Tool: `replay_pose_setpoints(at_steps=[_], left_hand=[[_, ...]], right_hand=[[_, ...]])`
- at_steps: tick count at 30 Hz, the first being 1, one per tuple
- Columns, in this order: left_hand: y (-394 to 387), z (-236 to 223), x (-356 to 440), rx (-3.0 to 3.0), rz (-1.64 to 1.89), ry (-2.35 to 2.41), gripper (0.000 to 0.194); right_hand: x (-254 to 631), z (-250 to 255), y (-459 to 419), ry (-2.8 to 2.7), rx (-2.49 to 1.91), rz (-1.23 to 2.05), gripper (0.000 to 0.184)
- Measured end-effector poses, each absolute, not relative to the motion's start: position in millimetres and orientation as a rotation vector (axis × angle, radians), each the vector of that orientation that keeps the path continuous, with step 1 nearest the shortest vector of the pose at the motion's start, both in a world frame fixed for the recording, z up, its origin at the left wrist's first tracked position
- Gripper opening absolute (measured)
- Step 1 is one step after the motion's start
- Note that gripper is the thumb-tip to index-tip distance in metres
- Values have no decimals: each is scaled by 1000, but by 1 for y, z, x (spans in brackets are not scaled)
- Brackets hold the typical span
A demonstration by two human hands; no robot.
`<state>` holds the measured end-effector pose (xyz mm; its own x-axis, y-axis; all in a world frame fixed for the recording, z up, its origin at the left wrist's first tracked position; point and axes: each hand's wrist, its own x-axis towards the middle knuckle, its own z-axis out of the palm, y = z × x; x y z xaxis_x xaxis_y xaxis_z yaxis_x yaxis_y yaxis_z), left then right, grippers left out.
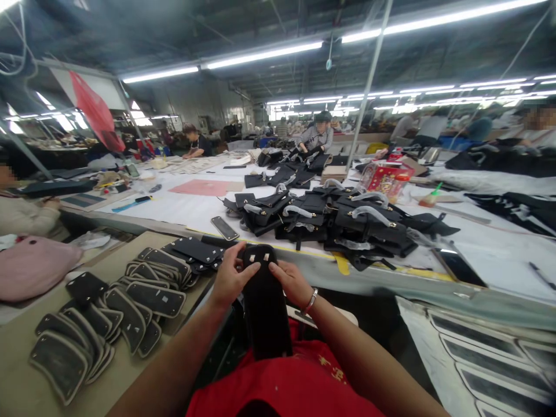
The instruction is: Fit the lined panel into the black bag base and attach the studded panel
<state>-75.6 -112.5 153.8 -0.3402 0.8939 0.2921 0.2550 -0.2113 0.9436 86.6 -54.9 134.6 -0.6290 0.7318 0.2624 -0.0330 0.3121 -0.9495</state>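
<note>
A long black panel with a rounded top (266,307) stands upright in front of my red shirt, held at its upper end. Two small pale metal-looking tabs show near its top. My left hand (234,271) grips the upper left edge, thumb on the face and fingers behind. On the upper right edge, my right hand (292,281) does the same, its thumb just below the right tab. A bracelet (311,301) circles my right wrist. Left of my hands, stacks of dark curved panels with pale edges (158,298) lie on a tan board (17,370).
Beyond my hands, black bags with wrapped handles (334,214) pile on the white table (195,217). A single panel (225,228) lies nearer. A phone (460,266) rests at the table's right edge. Framed dark strips (490,359) are at lower right. Other people work around the table.
</note>
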Motion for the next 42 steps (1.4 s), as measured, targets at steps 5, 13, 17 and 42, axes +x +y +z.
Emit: replay_pose_setpoints(at_steps=[5, 13, 17, 42], left_hand=[[-98, 169, -76, 1630, 1327, 1412, 39], [-102, 160, -56, 1759, 1333, 1569, 29], [-104, 162, -52, 1808, 1350, 1624, 27], [-98, 169, -55, 1558, 1261, 1436, 34]], right_hand=[[98, 131, -55, -1948, -652, 1225, 40], [102, 124, -43, -2020, -857, 833, 36], [103, 126, -40, -2028, -773, 906, 37], [110, 129, -50, -1828, -670, 1075, 38]])
